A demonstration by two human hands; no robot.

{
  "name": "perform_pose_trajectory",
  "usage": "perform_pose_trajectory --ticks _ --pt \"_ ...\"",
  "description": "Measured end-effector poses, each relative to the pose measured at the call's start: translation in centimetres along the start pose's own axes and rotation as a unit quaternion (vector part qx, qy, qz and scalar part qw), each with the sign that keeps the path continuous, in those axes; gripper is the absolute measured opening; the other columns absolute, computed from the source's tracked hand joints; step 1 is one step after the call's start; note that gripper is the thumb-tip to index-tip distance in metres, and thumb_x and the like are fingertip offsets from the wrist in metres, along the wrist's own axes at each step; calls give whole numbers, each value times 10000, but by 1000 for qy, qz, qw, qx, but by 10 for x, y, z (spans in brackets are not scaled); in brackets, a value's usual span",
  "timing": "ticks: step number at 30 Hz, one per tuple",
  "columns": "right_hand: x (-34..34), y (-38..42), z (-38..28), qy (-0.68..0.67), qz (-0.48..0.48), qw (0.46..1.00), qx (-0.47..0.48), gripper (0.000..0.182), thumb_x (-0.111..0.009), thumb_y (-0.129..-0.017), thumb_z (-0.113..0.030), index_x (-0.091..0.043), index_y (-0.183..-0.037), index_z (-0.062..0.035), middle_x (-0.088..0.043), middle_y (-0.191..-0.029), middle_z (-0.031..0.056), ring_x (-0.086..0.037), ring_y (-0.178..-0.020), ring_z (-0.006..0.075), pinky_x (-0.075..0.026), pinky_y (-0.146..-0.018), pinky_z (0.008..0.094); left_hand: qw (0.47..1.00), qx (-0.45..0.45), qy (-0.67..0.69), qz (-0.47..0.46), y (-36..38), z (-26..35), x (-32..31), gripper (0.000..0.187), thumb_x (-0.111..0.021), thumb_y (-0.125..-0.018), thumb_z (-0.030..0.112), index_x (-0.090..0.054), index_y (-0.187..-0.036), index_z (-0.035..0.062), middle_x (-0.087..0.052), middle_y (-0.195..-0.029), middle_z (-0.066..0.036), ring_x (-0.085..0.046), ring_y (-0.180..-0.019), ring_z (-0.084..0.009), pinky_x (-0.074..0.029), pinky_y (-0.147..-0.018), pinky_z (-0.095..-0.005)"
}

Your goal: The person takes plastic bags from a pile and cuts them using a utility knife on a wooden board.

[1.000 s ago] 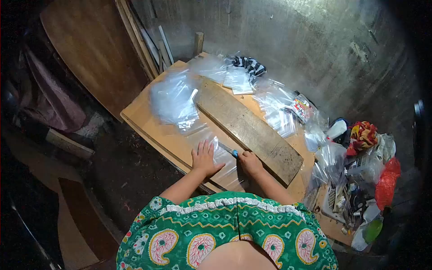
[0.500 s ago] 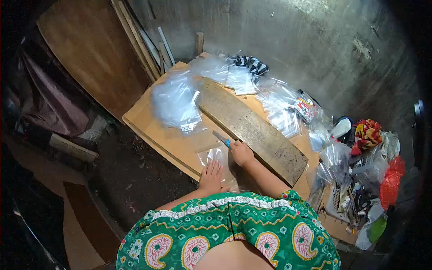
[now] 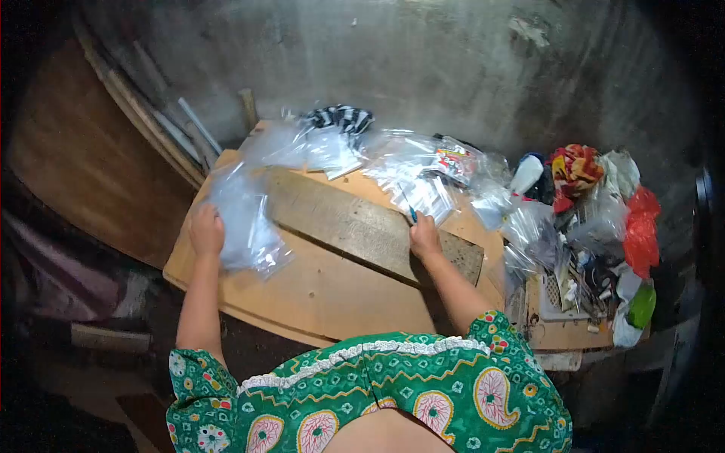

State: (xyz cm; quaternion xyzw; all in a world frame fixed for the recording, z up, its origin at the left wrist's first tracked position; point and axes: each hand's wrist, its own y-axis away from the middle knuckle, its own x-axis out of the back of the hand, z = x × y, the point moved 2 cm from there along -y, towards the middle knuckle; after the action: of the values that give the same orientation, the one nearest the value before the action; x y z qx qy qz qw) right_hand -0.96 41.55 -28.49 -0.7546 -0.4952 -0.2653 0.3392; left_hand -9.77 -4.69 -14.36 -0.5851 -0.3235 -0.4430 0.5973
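Observation:
My right hand (image 3: 425,236) is wrapped round the blue handle of a small knife (image 3: 413,216). Its thin blade points away from me, above the long wooden board (image 3: 355,226). Over on the left, my left hand (image 3: 206,230) has its fingers curled at the near-left edge of a loose pile of clear plastic bags (image 3: 245,219). It appears to grip a bag there, though glare and blur hide where that bag ends and the pile begins.
More clear plastic bags (image 3: 408,170) lie beyond the board, beside a printed packet (image 3: 455,160). A black-and-white cloth (image 3: 340,118) rests at the back. Clutter on the right includes a red plastic bag (image 3: 642,230). The tan tabletop (image 3: 325,294) borders a grey wall (image 3: 423,68).
My left hand has gone from lying flat on a bag near me to the pile on the left. That bag has left its spot. My right hand moved farther out over the board with the knife.

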Motion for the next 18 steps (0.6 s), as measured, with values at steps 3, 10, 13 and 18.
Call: perform_pose_trajectory --ticks 3,10,13,18 --pt "27 -14 36 -1 -16 992 -127 355 -518 -781 -114 -517 -1118 -2 -529 -977 245 -516 -951 388 -435 -819 434 975 122 -185 -3 -13 22 19 496 -589 -755 189 -463 -1231 125 -424 -1299 -144 -371 -1220 -312 -312 -957 -518" --pt "34 -44 38 86 -132 981 -113 348 -708 -686 -239 -624 -963 -46 -569 -1052 166 -560 -982 317 -450 -832 400 997 64 -12 -49 63 72 -31 671 -624 -721 229 -353 -1320 90 -253 -1417 -156 -224 -1318 -305 -191 -1006 -584" --pt "17 -57 52 112 -223 948 -198 321 -703 -696 -256 -638 -932 -48 -590 -1026 171 -579 -955 323 -460 -822 407 993 9 100 -65 120 117 -38 628 -602 -688 173 -400 -1274 67 -311 -1378 -188 -282 -1288 -327 -209 -999 -582" --pt "9 -61 37 133 -196 961 -144 184 -579 -782 -161 -642 -918 -54 -580 -1040 180 -578 -976 318 -467 -818 426 972 -17 220 -81 163 168 -39 563 -609 -686 121 -444 -1216 22 -408 -1302 -212 -400 -1193 -377 -314 -991 -465"
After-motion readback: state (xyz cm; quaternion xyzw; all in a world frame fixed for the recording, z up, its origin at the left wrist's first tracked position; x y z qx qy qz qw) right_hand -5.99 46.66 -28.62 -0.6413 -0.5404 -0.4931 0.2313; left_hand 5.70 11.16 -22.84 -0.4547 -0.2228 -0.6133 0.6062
